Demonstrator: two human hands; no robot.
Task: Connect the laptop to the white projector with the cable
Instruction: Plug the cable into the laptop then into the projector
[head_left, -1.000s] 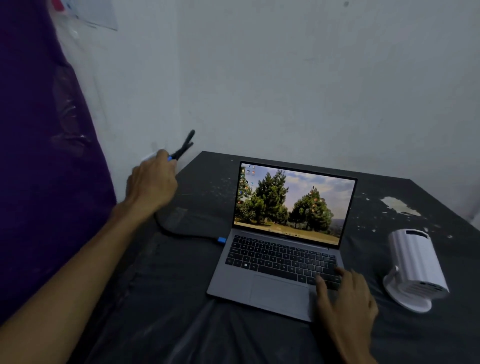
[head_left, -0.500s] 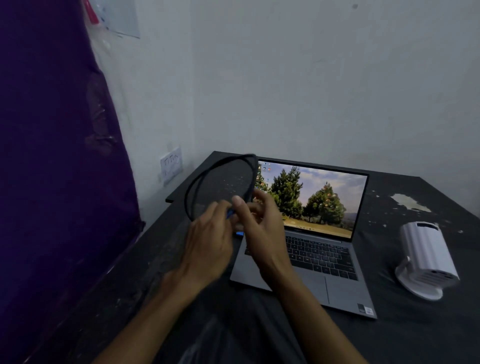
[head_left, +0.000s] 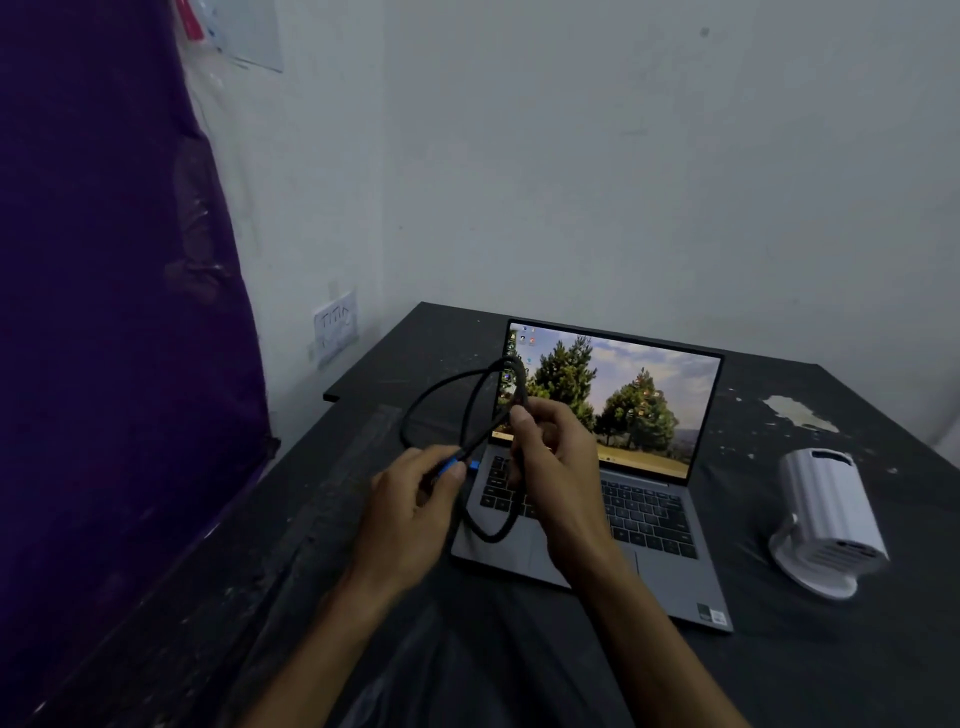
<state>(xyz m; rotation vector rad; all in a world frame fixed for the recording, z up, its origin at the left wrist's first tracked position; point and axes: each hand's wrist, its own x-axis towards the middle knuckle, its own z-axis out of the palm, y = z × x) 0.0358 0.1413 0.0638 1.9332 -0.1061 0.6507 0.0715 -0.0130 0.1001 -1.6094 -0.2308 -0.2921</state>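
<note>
An open grey laptop (head_left: 654, 525) sits on the black table (head_left: 405, 343), its screen lit with a picture of trees. A looped black cable (head_left: 431, 402) with a blue plug is held in the air over the laptop's left edge. My left hand (head_left: 410, 514) pinches the blue plug end. My right hand (head_left: 550, 467) grips the cable higher up, in front of the screen. The white projector (head_left: 826, 519) rests on its round base to the right of the laptop, apart from both hands and the cable.
A purple curtain (head_left: 114, 312) hangs along the left side. A white wall socket (head_left: 336, 327) is on the wall behind the table's left corner. White paint chips (head_left: 797, 413) mark the table behind the projector. Dark plastic sheeting (head_left: 441, 665) covers the near table.
My left hand came back from the wall socket with the cable. My right hand left the keyboard and took hold of the cable. The loop has since twisted into two crossing loops.
</note>
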